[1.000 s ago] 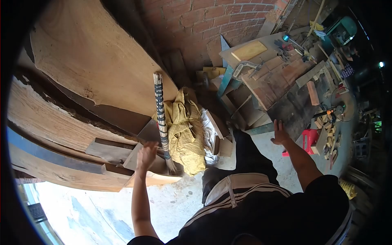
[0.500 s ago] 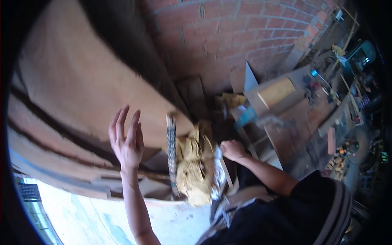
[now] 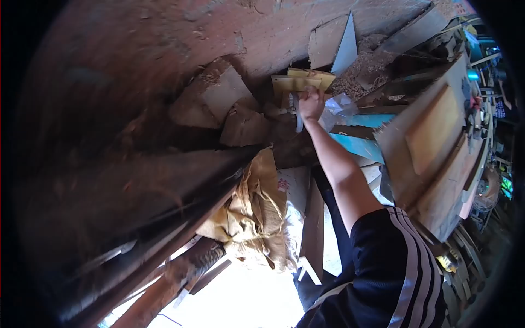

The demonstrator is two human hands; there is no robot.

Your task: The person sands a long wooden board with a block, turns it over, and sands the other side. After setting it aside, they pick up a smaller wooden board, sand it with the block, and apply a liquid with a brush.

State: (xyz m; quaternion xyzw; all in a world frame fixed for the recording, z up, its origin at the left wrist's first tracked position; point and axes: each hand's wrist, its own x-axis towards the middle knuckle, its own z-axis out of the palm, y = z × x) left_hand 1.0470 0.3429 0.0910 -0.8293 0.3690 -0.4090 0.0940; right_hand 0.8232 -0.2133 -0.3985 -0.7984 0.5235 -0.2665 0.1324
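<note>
The fingers of my right hand (image 3: 311, 105) are curled well in, partly closed, at the upper end of a grey metal piece (image 3: 299, 122); I cannot tell from here whether they have hold of it. My left hand is outside the view, so I cannot tell how its fingers stand. Just past my right fingertips stand two yellow boards (image 3: 297, 84), one in front of the other, their upper edges toward the brick wall (image 3: 262, 33); what carries them is hidden. A clear plastic bag (image 3: 340, 107) lies just beside my wrist, with wood shavings (image 3: 358, 78) beyond it and a pale blue triangle (image 3: 345, 48) upright near the wall. Scrap pieces (image 3: 226, 92) lie along the wall's foot. Farther out I see the bench (image 3: 397, 128), its ragged near corner pointing toward my forearm, and a plank (image 3: 435, 131) lying in from its wall-side edge. Below the hand, well apart, a tan sack (image 3: 257, 205) slumps in folds. My black sleeve (image 3: 377, 262) carries white stripes.
</note>
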